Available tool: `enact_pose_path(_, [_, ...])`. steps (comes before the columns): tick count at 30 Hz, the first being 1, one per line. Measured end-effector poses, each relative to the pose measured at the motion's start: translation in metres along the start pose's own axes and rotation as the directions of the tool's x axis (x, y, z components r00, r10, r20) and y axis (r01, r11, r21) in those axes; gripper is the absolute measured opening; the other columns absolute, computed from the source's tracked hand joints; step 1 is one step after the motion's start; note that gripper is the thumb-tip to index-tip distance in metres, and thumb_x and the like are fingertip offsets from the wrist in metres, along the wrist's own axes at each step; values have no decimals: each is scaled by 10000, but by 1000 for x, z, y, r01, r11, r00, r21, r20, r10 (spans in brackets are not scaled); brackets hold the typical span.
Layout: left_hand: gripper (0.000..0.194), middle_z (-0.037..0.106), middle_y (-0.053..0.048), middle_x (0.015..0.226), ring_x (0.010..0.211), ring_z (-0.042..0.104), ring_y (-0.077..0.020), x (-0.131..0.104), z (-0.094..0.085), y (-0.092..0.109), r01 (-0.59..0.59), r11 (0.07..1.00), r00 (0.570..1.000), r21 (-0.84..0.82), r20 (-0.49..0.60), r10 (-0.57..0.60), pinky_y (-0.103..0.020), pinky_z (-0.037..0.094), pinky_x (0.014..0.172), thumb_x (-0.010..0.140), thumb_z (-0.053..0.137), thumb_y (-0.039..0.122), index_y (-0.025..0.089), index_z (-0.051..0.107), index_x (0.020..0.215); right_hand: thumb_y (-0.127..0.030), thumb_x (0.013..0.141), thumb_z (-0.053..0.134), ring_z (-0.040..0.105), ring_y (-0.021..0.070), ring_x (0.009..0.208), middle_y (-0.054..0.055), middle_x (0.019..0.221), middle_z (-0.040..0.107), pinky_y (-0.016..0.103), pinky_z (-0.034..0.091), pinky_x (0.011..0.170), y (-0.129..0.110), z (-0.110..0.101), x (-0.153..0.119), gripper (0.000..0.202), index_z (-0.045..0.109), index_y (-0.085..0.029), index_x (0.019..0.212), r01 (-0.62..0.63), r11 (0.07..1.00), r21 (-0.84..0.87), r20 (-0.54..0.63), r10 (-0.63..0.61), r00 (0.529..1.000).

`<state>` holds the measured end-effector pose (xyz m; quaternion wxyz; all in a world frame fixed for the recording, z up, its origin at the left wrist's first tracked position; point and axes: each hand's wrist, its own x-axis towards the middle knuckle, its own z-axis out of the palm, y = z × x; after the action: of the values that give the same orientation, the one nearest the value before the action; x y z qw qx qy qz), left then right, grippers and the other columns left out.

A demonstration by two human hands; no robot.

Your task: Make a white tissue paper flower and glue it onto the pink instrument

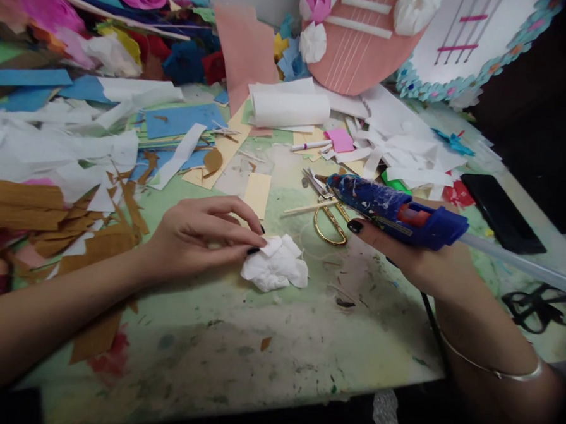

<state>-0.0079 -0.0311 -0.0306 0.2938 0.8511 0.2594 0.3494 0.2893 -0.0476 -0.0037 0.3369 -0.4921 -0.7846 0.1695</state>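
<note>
A crumpled white paper flower (276,265) rests on the table in front of me. My left hand (201,236) comes in from the left, its thumb and fingertips closed on the flower's upper left edge. In my right hand (413,260) is a blue hot glue gun (382,208), gripped with the nozzle pointing left and a long pale glue stick (518,259) coming out of its back. Below the nozzle lie scissors (330,222) with gold handles, and a thin wooden stick (309,208) crosses them.
Brown paper strips (22,208) and white paper scraps (53,146) cover the left side. A white paper roll (291,108) lies at the back, before a pink guitar-like cutout (362,51). On the right are a black phone (501,211) and black-framed glasses (538,309).
</note>
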Motion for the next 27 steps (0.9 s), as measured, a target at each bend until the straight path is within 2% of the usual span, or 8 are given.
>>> enact_pose_path(5, [234,686,-69,939,662,626,-100,-2,0,-3,-48,998,998,-31,30,49,-189,504,560,793,646,83,245,749,929,-232,781,660,322,89,479,-49,544,380,262,257,446,1,2,-1,235,482,-210,629,13,1000,-1,-13,-13,1000])
enact_pose_path(11, [240,723,-82,916,812,679,-148,-6,1,-1,-102,995,991,-24,90,104,-222,548,697,779,625,52,205,729,931,-295,781,664,360,99,497,-41,546,423,258,309,457,3,1,-1,202,550,-200,644,-26,999,-38,-2,26,1000])
enact_pose_path(16, [314,730,-91,908,819,684,-158,-8,-1,1,-127,992,987,-14,94,128,-232,550,719,760,657,63,197,705,1041,-277,767,667,357,93,508,-49,545,416,251,298,456,0,1,0,218,527,-195,621,-15,998,-68,-13,14,1000])
enact_pose_path(20, [392,712,-83,943,800,671,-149,-11,0,1,-154,988,981,25,120,150,-216,533,672,771,637,78,253,682,1118,-258,755,686,296,83,497,-59,527,349,250,240,439,-4,0,0,303,449,-198,577,17,997,-79,-42,-20,999])
enact_pose_path(24, [355,689,-71,928,777,649,-153,-11,1,3,-116,992,983,40,147,109,-216,511,623,772,636,115,295,699,1071,-307,780,669,312,93,493,-46,529,362,260,266,441,-4,-1,1,303,461,-204,586,-28,996,-90,-5,27,1000])
enact_pose_path(27, [277,691,-63,874,773,646,-164,-3,-2,2,-55,997,996,45,68,52,-241,507,635,804,605,132,302,726,985,-324,776,680,312,94,489,-43,528,360,261,268,438,-3,-1,1,311,462,-207,587,-28,996,-82,-11,27,1000])
